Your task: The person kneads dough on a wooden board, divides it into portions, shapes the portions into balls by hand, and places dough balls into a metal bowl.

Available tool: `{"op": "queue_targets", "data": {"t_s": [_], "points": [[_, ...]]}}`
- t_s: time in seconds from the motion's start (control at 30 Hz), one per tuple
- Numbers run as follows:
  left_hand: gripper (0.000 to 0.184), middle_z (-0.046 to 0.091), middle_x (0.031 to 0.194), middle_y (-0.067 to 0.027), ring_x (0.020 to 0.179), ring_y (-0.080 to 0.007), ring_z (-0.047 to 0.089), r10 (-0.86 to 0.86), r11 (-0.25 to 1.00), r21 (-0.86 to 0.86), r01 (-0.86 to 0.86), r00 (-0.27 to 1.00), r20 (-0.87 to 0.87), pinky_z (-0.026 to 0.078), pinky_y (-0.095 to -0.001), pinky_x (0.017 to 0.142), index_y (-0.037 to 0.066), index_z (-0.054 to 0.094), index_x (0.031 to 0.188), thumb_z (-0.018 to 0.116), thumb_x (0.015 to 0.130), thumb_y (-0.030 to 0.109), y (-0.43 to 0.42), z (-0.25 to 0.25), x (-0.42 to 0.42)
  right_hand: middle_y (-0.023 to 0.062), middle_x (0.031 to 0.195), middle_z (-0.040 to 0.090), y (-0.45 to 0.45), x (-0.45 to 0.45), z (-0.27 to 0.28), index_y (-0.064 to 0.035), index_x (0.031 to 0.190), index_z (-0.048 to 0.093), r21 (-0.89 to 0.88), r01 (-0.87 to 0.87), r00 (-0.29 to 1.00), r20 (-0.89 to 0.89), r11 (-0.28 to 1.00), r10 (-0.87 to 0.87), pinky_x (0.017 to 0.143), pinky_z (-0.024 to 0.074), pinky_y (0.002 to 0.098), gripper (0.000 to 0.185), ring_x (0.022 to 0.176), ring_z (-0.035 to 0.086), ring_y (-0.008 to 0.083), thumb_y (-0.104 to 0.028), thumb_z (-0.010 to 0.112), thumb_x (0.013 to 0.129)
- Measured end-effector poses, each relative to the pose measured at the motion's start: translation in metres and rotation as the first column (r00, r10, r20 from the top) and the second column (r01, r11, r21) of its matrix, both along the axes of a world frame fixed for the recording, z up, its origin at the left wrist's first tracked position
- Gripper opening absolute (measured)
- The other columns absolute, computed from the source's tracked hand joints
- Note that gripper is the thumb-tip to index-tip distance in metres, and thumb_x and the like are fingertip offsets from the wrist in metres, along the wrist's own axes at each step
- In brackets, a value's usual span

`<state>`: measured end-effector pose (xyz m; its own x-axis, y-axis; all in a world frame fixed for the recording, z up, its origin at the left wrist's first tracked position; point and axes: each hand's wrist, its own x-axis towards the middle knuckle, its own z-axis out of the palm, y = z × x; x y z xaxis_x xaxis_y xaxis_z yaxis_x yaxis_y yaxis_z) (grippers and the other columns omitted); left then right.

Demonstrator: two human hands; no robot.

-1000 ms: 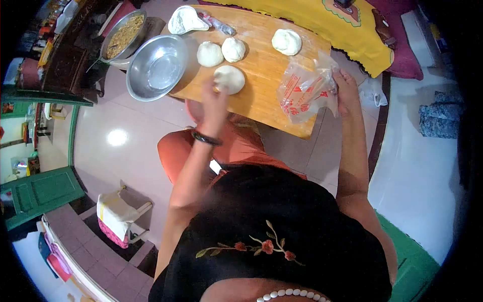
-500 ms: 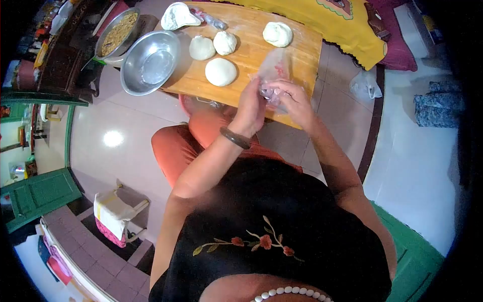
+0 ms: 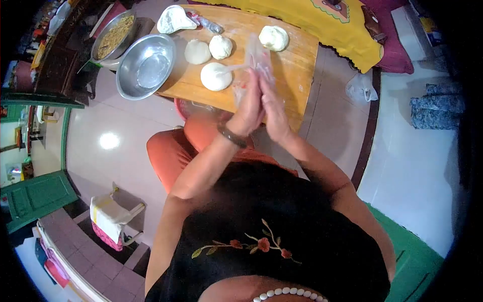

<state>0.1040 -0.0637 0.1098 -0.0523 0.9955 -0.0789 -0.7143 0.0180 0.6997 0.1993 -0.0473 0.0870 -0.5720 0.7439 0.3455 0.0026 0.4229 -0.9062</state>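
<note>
Palm to palm over the near edge of a wooden board (image 3: pixel 297 83), my left hand (image 3: pixel 247 111) and my right hand (image 3: pixel 274 113) press a clear plastic bag (image 3: pixel 260 59) with red print between them. The fingers are straight and point away from me. Parts of the bag stick out beyond the fingertips and to the left, where one strip overlaps a smooth round of dough (image 3: pixel 214 80). Two more dough pieces, a flatter one (image 3: pixel 197 52) and a lumpy one (image 3: pixel 220 47), lie behind it. Another dough ball (image 3: pixel 274 39) sits at the far right.
An empty metal bowl (image 3: pixel 147 68) stands at the board's left edge, with a bowl of chopped filling (image 3: pixel 114 40) beyond it. A floury white bowl or bag (image 3: pixel 175 20) and a rolled plastic bundle (image 3: pixel 209 24) lie at the back. A yellow cloth (image 3: pixel 342 35) hangs behind.
My hands have gone from bunching the bag up to pressing it flat between the palms. My right hand has moved left against my left. The view has shifted slightly.
</note>
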Motion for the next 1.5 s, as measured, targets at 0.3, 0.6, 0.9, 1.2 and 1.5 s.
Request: {"op": "queue_targets", "data": {"t_s": [0.3, 0.6, 0.9, 1.2, 1.5], "points": [[0.071, 0.016, 0.160, -0.0121, 0.146, -0.0252, 0.020, -0.024, 0.988, 0.149, 0.040, 0.994, -0.106, 0.018, -0.0370, 0.119, 0.008, -0.008, 0.154, 0.020, 0.105, 0.050, 0.004, -0.013, 0.011, 0.0209, 0.153, 0.033, 0.037, 0.004, -0.004, -0.0033, 0.150, 0.030, -0.258, 0.214, 0.971, 0.161, 0.942, -0.177, 0.115, 0.0288, 0.0390, 0.051, 0.142, 0.032, 0.0312, -0.011, 0.041, 0.100], [0.075, 0.018, 0.158, -0.0136, 0.142, -0.0268, 0.027, 0.172, 0.979, 0.129, -0.158, 0.979, -0.105, 0.025, -0.0401, 0.117, 0.014, -0.017, 0.153, 0.027, 0.105, 0.050, 0.015, -0.012, -0.008, 0.0200, 0.156, 0.027, -0.012, -0.012, -0.004, 0.0019, 0.152, 0.017, -0.150, 0.093, 0.946, -0.294, 0.984, -0.134, 0.117, 0.0220, 0.0391, 0.057, 0.144, 0.029, 0.0290, -0.003, 0.037, 0.099], [0.077, 0.007, 0.162, -0.0144, 0.148, -0.0292, 0.015, 0.067, 0.993, 0.101, -0.067, 0.998, 0.000, 0.022, -0.0435, 0.119, 0.020, -0.018, 0.154, 0.033, 0.104, 0.049, 0.002, -0.024, 0.009, 0.0159, 0.126, 0.060, 0.045, -0.006, -0.014, 0.0024, 0.135, 0.051, -0.195, 0.382, 0.907, -0.106, 0.903, -0.407, 0.096, 0.0484, 0.0322, 0.044, 0.116, 0.058, 0.0201, 0.002, 0.057, 0.092], [0.074, 0.042, 0.147, -0.0197, 0.135, -0.0268, 0.041, 0.192, 0.981, -0.019, -0.191, 0.969, 0.158, 0.030, -0.0399, 0.114, 0.014, -0.014, 0.155, 0.038, 0.105, 0.030, 0.002, -0.023, 0.008, 0.0074, 0.106, 0.062, 0.038, 0.006, -0.019, 0.0029, 0.142, 0.039, -0.282, 0.329, 0.918, -0.131, 0.901, -0.375, 0.088, 0.0481, 0.0280, 0.054, 0.102, 0.059, 0.0140, 0.010, 0.053, 0.090], [0.059, 0.062, 0.117, -0.0121, 0.102, -0.0137, 0.061, 0.304, 0.950, -0.064, -0.306, 0.952, -0.040, 0.050, -0.0268, 0.089, 0.000, 0.029, 0.146, 0.058, 0.096, 0.004, 0.007, -0.040, 0.002, 0.0063, 0.106, 0.061, 0.048, 0.003, -0.015, 0.0028, 0.142, 0.040, -0.311, 0.286, 0.937, -0.106, 0.906, -0.332, 0.089, 0.0462, 0.0252, 0.051, 0.098, 0.058, 0.0115, 0.006, 0.053, 0.094]]}}
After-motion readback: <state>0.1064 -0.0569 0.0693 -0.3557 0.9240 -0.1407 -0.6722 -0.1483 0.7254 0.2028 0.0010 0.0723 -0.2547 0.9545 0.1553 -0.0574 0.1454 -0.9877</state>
